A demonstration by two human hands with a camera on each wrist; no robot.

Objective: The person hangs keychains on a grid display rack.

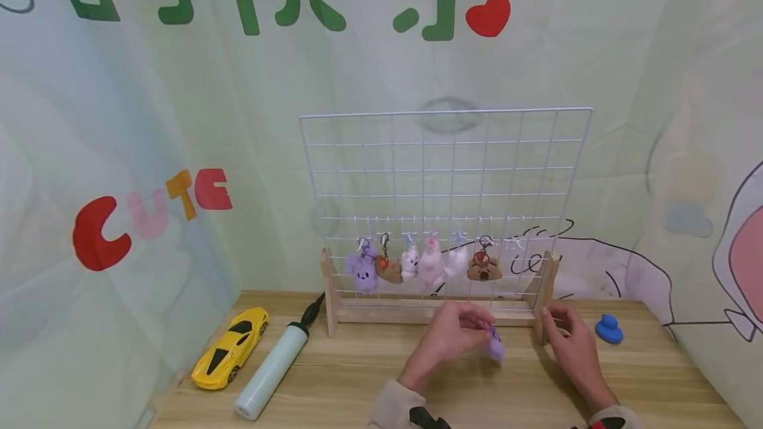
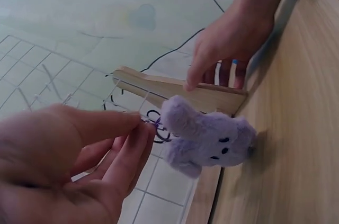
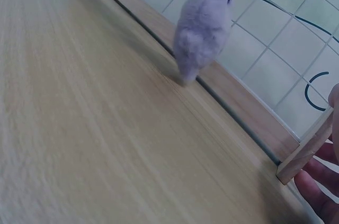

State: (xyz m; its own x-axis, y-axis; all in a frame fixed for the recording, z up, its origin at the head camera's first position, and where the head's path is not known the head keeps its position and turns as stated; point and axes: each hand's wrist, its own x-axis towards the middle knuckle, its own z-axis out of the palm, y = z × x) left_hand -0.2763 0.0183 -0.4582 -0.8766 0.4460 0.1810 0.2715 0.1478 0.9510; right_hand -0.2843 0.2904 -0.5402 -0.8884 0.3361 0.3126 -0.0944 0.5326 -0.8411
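Note:
My left hand [image 1: 450, 337] pinches the cord of a small purple plush keychain [image 2: 217, 139] between thumb and fingertips. The plush, with long ears and a dark-eyed face, hangs just above the table in front of the rack. My right hand [image 1: 573, 344] grips the right wooden upright [image 2: 180, 89] of a white wire grid rack [image 1: 447, 112], thumb on one side and fingers on the other. Several plush keychains dangle from hooks on the grid, among them a purple one [image 1: 365, 271], a pink one [image 1: 431, 265] and a brown bear [image 1: 485, 269] at the right.
On the table's left lie a yellow toy car [image 1: 231, 348] and a pale hand pump [image 1: 271, 371] with a black nozzle. Right of my right hand sits a blue toy duck [image 1: 609, 329]. Behind the rack hangs a printed cloth backdrop [image 1: 268, 151].

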